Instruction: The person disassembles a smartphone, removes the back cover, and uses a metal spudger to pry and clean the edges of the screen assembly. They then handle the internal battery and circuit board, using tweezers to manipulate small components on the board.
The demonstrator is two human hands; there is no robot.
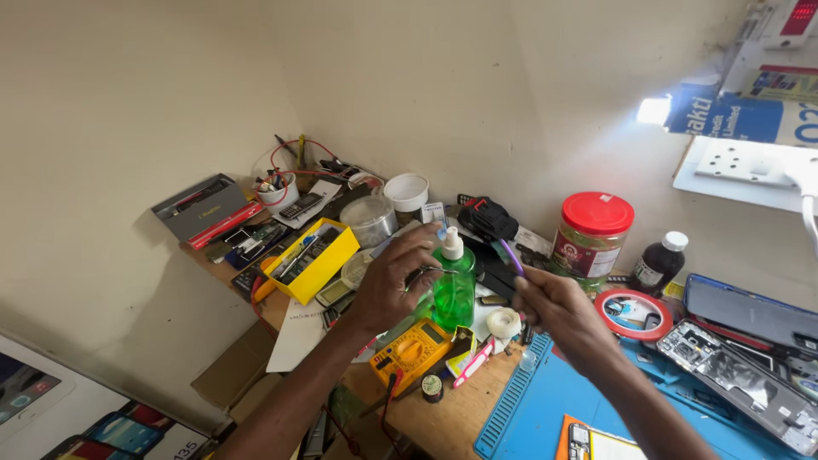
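Observation:
My left hand (394,281) is raised over the cluttered bench, pinching thin metal tweezers (429,273) whose tips point right. Just behind them stands a green plastic bottle (453,294) with a white pump top. My right hand (558,311) is held up opposite, fingers closed on a slim purple-handled tool (511,255) that points up and left toward the tweezers. The two hands are a short gap apart. Below them lie a yellow multimeter (411,351) and a white tape roll (504,323).
A blue work mat (545,409) with opened phones (733,375) lies at the right. Behind stand a red-lidded jar (594,238), a dark bottle (659,262) and a red tape ring (633,313). A yellow parts box (312,259), grey case (204,209) and white cups (406,192) crowd the left.

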